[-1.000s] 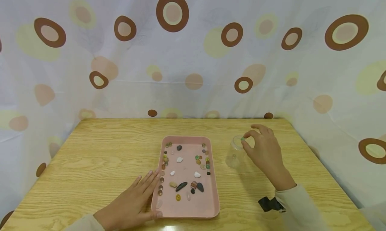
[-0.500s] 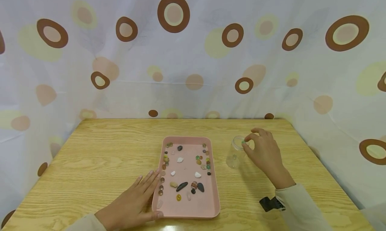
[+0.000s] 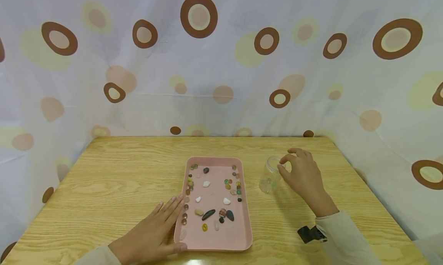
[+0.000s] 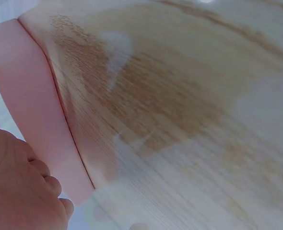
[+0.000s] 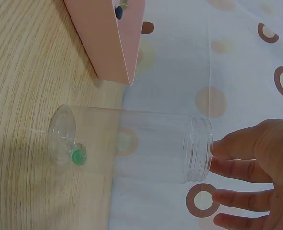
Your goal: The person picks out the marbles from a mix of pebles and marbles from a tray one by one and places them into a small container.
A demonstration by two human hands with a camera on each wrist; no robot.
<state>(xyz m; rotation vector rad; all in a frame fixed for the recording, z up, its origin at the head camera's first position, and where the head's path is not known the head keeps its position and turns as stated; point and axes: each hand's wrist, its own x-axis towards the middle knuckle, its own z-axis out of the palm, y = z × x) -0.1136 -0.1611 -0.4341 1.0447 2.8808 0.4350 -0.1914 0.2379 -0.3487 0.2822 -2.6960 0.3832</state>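
Note:
My left hand (image 3: 150,230) lies with straight fingers along the left side of a pink tray (image 3: 238,236), its thumb at the tray's near rim. In the left wrist view it shows beside the tray's outer wall (image 4: 36,91). My right hand (image 3: 304,178) hovers at the mouth of a clear plastic jar (image 5: 151,148), which stands upright right of the tray. Thumb and index finger come close together at the rim with nothing held, and the other fingers extend. A green marble (image 5: 78,157) is inside the jar, close to its bottom.
Several glass beads and marbles line the tray's sides. White stones (image 3: 226,200), a long dark stone (image 3: 208,214), a striped marble (image 3: 222,212) and a yellow bead (image 3: 205,227) lie inside it. The wooden table (image 3: 121,172) meets a patterned curtain (image 3: 221,65) behind.
My right hand lowered slightly to the jar's mouth and let go of the green marble, which dropped inside. My left hand stayed on the tray.

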